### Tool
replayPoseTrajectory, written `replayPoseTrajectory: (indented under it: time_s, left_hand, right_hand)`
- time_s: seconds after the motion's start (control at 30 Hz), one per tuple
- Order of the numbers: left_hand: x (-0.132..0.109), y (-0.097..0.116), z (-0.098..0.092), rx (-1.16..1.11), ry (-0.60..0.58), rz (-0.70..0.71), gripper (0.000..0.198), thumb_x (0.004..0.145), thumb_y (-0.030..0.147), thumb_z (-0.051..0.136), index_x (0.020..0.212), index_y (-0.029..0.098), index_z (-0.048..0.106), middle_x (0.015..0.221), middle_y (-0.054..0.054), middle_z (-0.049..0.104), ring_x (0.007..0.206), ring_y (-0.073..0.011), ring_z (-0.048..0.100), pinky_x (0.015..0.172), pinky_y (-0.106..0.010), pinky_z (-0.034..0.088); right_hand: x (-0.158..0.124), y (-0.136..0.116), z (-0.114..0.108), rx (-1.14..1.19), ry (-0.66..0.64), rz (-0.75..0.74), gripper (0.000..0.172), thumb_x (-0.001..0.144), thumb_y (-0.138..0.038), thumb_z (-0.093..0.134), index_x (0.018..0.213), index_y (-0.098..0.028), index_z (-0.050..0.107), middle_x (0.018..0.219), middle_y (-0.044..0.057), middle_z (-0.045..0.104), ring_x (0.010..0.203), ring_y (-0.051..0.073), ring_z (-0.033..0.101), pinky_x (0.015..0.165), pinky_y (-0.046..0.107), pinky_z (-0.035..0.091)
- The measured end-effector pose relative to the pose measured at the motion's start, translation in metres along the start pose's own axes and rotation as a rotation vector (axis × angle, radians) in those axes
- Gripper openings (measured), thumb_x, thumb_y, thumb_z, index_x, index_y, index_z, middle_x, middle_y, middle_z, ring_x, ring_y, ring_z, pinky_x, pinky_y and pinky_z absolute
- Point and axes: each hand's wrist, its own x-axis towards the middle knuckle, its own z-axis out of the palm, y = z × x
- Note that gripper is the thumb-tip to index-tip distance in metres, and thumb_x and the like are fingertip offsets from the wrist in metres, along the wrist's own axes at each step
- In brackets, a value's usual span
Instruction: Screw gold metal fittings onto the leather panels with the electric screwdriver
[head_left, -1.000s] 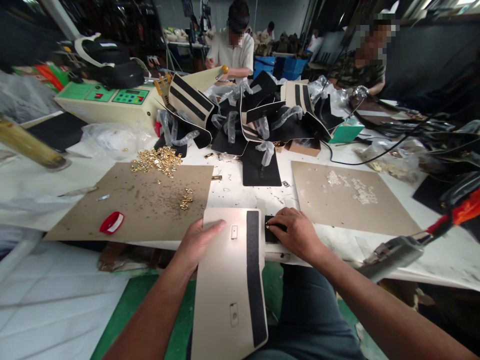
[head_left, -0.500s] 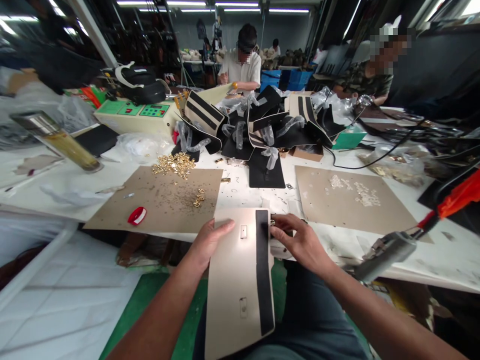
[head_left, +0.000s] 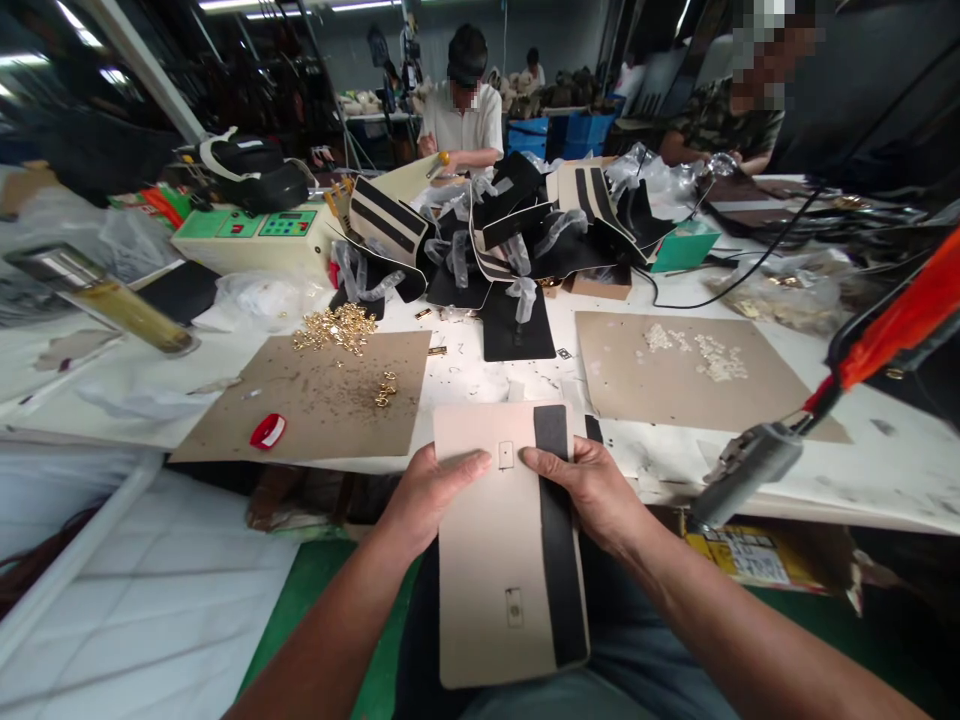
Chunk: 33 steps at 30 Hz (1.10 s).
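Note:
A beige panel (head_left: 487,540) with a black strip (head_left: 559,560) down its right side is held over my lap, tilted toward me. My left hand (head_left: 439,490) grips its left edge, thumb flat on the face and fingers hidden behind. On the right edge my right hand (head_left: 592,485) does the same, its thumb crossing the strip beside a small marked rectangle (head_left: 506,455). A second small rectangle (head_left: 514,607) shows lower down. Whether anything sits behind the panel in my fingers is hidden.
Gold metal fittings (head_left: 334,328) are heaped by a brown board (head_left: 247,400); small whitish pieces (head_left: 720,355) lie on another board (head_left: 630,380). Black and beige panels (head_left: 517,240) are piled behind. A grey tool (head_left: 750,475) hangs at right. Two co-workers sit across the table.
My right hand has moved from beside the panel, where it held a small metal piece, onto the panel's right edge. The panel has shifted right in view and tilted.

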Motion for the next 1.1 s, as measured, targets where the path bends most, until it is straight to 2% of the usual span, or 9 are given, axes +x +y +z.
replayPoseTrajectory:
  time_s: [0.23, 0.37, 0.53, 0.63, 0.7, 0.83, 0.97, 1.03, 1.1]
  left_hand:
    - [-0.001, 0.007, 0.014, 0.208, 0.022, 0.077, 0.054, 0.076, 0.042, 0.092, 0.123, 0.018, 0.078, 0.125, -0.014, 0.081, 0.113, -0.0361, 0.076, 0.095, -0.040, 0.060]
    - [-0.002, 0.010, 0.021, 0.222, 0.064, 0.074, 0.054, 0.074, 0.042, 0.093, 0.120, 0.018, 0.080, 0.125, -0.014, 0.081, 0.112, -0.0373, 0.077, 0.094, -0.042, 0.061]
    - [-0.007, 0.010, 0.035, 0.192, 0.027, 0.072, 0.052, 0.075, 0.042, 0.092, 0.119, 0.017, 0.080, 0.119, -0.015, 0.082, 0.106, -0.0362, 0.078, 0.092, -0.043, 0.062]
    - [-0.011, 0.013, 0.042, 0.272, 0.063, 0.131, 0.049, 0.075, 0.041, 0.092, 0.116, 0.017, 0.081, 0.118, -0.013, 0.083, 0.109, -0.0363, 0.078, 0.096, -0.043, 0.062]
    - [-0.014, 0.017, 0.044, 0.344, 0.101, 0.191, 0.046, 0.075, 0.041, 0.091, 0.114, 0.017, 0.082, 0.119, -0.012, 0.083, 0.112, -0.0366, 0.077, 0.099, -0.043, 0.061]
    - [-0.021, 0.025, 0.044, 0.430, 0.167, 0.267, 0.041, 0.075, 0.042, 0.091, 0.107, 0.017, 0.084, 0.116, -0.012, 0.083, 0.111, -0.0378, 0.077, 0.100, -0.046, 0.061]
    - [-0.030, 0.029, 0.049, 0.492, 0.226, 0.346, 0.030, 0.076, 0.040, 0.089, 0.098, 0.019, 0.086, 0.104, -0.010, 0.085, 0.101, -0.0372, 0.078, 0.094, -0.045, 0.063]
    - [-0.036, 0.030, 0.053, 0.584, 0.208, 0.436, 0.020, 0.081, 0.037, 0.086, 0.092, 0.022, 0.087, 0.095, -0.009, 0.085, 0.094, -0.0354, 0.078, 0.091, -0.044, 0.063]
    - [-0.045, 0.032, 0.056, 0.692, 0.099, 0.558, 0.014, 0.084, 0.033, 0.082, 0.094, 0.025, 0.088, 0.098, -0.009, 0.085, 0.095, -0.0337, 0.078, 0.094, -0.043, 0.062]
  right_hand:
    - [-0.004, -0.006, -0.003, 0.070, 0.011, -0.011, 0.041, 0.070, -0.047, 0.097, 0.094, -0.018, 0.082, 0.090, 0.009, 0.083, 0.073, 0.024, 0.076, 0.076, 0.039, 0.062]
    - [-0.010, -0.009, -0.003, 0.072, 0.008, -0.026, 0.042, 0.071, -0.048, 0.096, 0.098, -0.019, 0.081, 0.093, 0.009, 0.083, 0.075, 0.025, 0.076, 0.078, 0.039, 0.061]
    - [-0.021, -0.011, -0.007, 0.012, 0.017, -0.081, 0.044, 0.075, -0.051, 0.093, 0.103, -0.020, 0.079, 0.096, 0.008, 0.082, 0.076, 0.026, 0.075, 0.077, 0.040, 0.060]
    - [-0.034, -0.016, -0.014, -0.112, 0.070, -0.209, 0.042, 0.080, -0.052, 0.088, 0.107, -0.022, 0.077, 0.102, 0.008, 0.080, 0.087, 0.026, 0.073, 0.082, 0.040, 0.059]
    - [-0.047, -0.019, -0.027, -0.258, 0.217, -0.403, 0.042, 0.084, -0.052, 0.085, 0.113, -0.024, 0.075, 0.106, 0.007, 0.077, 0.093, 0.025, 0.070, 0.085, 0.039, 0.056]
    - [-0.080, -0.011, -0.076, -0.529, 0.717, -0.734, 0.045, 0.087, -0.052, 0.081, 0.123, -0.026, 0.072, 0.106, 0.008, 0.073, 0.093, 0.025, 0.068, 0.090, 0.044, 0.053]
    - [-0.096, 0.004, -0.135, -0.670, 1.093, -0.717, 0.065, 0.082, -0.060, 0.082, 0.133, -0.023, 0.067, 0.113, 0.011, 0.073, 0.092, 0.028, 0.070, 0.088, 0.047, 0.054]
    - [-0.092, 0.007, -0.157, -0.686, 1.172, -0.682, 0.082, 0.075, -0.066, 0.083, 0.141, -0.021, 0.061, 0.123, 0.013, 0.070, 0.095, 0.030, 0.071, 0.083, 0.045, 0.056]
    - [-0.082, 0.006, -0.173, -0.731, 1.134, -0.585, 0.084, 0.072, -0.071, 0.081, 0.134, -0.017, 0.065, 0.116, 0.014, 0.072, 0.090, 0.030, 0.071, 0.075, 0.043, 0.056]
